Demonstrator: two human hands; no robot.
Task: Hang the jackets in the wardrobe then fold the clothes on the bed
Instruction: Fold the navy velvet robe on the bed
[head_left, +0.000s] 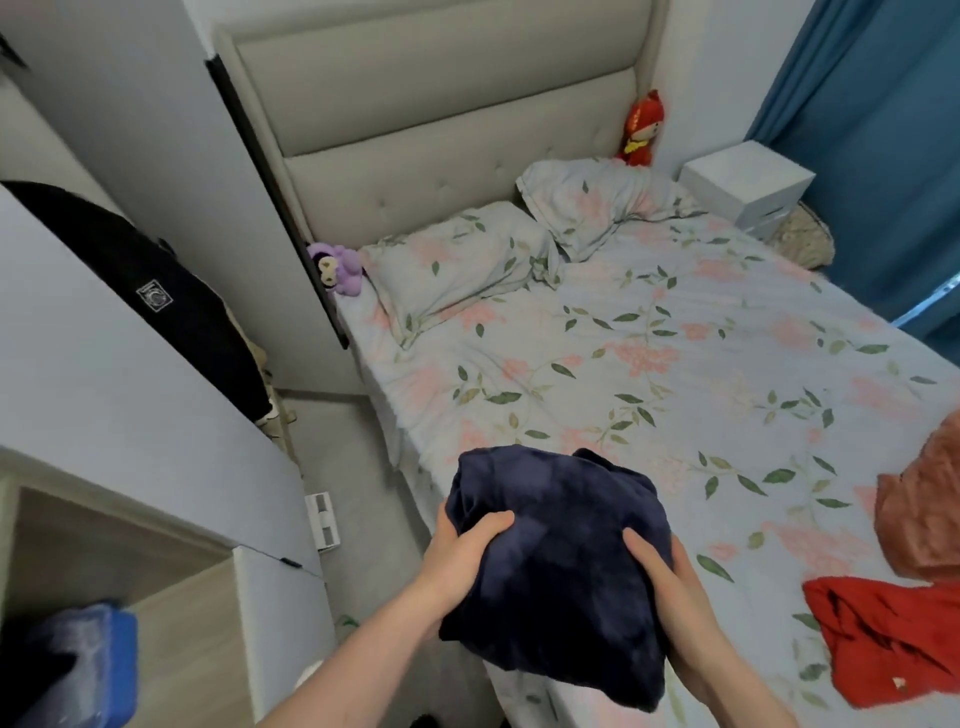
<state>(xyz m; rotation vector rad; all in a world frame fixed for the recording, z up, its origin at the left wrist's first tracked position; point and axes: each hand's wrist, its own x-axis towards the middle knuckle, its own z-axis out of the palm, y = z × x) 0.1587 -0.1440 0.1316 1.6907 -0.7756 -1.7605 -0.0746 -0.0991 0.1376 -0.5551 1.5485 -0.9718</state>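
Note:
A folded dark navy fleece garment (556, 566) is held up over the near left corner of the bed (649, 364). My left hand (467, 545) grips its left edge, thumb on top. My right hand (660, 577) grips its right side, thumb pressed into the cloth. On the flowered sheet at the right lie a rust-orange garment (919, 509) and, nearer, a crumpled red garment (893, 634). A black jacket (171, 312) hangs inside the open wardrobe (104, 374) at the left.
Two flowered pillows (457, 265) lie at the headboard, with a purple plush (337, 270) and a red doll (641, 130) beside them. A white box (748, 182) sits at the far right corner. Blue curtains (883, 130) hang on the right. A narrow floor strip (353, 467) separates bed and wardrobe.

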